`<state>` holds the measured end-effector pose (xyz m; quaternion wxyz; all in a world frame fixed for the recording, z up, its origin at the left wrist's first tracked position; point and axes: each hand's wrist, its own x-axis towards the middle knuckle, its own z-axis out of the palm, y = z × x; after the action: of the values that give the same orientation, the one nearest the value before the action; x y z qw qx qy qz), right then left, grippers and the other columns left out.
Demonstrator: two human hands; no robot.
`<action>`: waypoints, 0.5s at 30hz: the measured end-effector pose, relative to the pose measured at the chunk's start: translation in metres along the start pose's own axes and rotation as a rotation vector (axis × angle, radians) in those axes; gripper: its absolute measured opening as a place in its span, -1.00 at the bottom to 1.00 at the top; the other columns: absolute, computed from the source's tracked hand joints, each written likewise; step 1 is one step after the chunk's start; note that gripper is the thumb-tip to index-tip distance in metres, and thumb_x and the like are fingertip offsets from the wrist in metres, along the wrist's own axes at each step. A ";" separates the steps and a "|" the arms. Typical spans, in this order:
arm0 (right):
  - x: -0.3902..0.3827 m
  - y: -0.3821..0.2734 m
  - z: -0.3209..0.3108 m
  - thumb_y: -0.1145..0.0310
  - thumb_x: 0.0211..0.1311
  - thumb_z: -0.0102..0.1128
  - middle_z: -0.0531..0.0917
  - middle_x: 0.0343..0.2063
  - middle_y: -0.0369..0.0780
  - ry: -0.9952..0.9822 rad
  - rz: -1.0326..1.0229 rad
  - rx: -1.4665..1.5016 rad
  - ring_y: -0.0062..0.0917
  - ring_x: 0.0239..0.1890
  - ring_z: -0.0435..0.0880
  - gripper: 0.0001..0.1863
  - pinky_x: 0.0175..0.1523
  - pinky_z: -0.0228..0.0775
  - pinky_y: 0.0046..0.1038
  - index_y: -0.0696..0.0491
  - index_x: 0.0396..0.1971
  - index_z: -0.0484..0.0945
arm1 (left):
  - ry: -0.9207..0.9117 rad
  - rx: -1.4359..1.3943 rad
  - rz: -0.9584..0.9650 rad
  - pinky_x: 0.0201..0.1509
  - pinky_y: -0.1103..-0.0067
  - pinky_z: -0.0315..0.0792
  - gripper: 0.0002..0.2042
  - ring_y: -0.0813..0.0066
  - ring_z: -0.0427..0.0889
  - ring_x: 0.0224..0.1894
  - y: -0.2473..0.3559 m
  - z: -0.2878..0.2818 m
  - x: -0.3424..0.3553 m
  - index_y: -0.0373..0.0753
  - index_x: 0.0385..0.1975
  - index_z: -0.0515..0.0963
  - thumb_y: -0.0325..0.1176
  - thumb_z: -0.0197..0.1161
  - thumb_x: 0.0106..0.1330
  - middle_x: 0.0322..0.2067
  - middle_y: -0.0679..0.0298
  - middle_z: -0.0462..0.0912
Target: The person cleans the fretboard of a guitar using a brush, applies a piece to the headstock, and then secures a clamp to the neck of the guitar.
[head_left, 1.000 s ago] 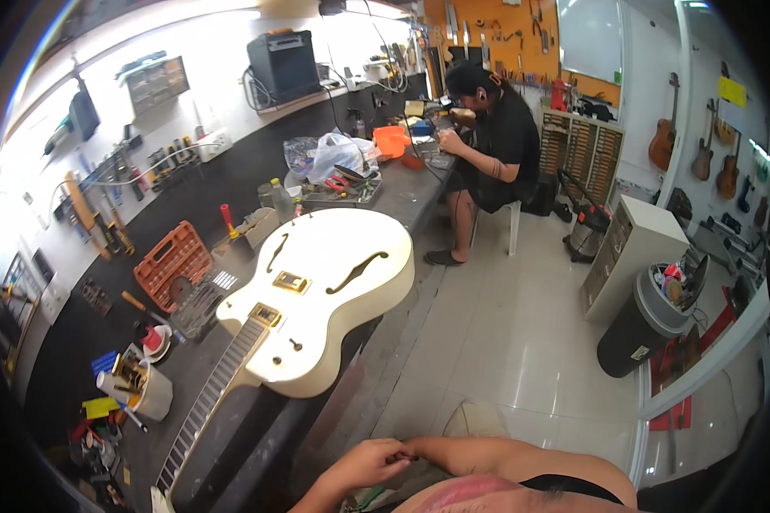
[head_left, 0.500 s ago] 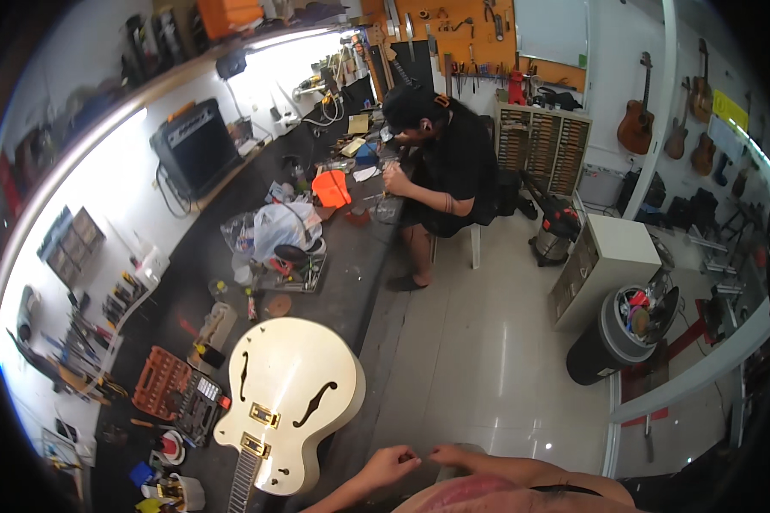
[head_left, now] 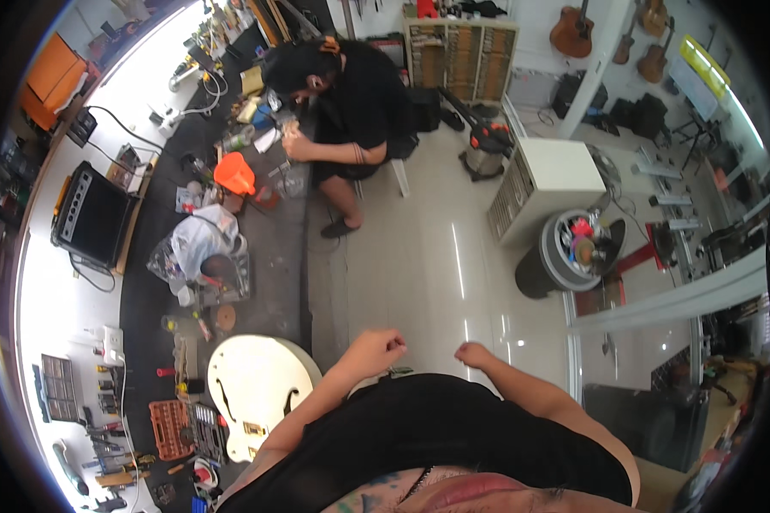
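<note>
In front of my black-clothed torso, my left hand hangs in the air over the floor beside the workbench, its fingers curled in and nothing visible in them. Across a gap, my right hand is closed too, knuckles bunched, over the tiled floor; no object shows in it. Nearest to my left arm lies a cream hollow-body guitar with f-holes and gold-coloured pickups, flat on the dark bench. My forearm covers part of its body, and its neck is out of sight. Neither hand touches it.
The dark workbench runs along the left, carrying an orange container, a plastic bag, a socket set and an amplifier. A co-worker sits bent over its far end. Rightward stand a vacuum, white cabinet and full bin.
The view has tilted down and turned, so more of my torso shows and the guitar sits lower, partly covered. Both hands have risen in the picture and stand farther apart.
</note>
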<state>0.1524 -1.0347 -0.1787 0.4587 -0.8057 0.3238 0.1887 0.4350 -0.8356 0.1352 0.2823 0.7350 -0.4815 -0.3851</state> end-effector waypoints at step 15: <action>0.173 -0.093 -0.249 0.06 0.30 0.35 0.85 -0.20 -0.04 0.194 0.165 -0.045 -0.25 -0.19 0.86 -0.54 0.04 0.66 -0.22 0.14 -0.04 0.80 | -0.043 0.104 0.398 -0.14 0.26 0.60 -0.74 0.02 0.76 -0.25 -0.021 -0.206 0.270 -0.31 -0.10 0.67 -0.24 0.34 0.42 -0.30 0.04 0.78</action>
<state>0.3432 -1.2748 -0.0992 0.3901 -0.8009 0.4273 0.1543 0.6826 -1.0686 0.1516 0.3040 0.6306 -0.6423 -0.3120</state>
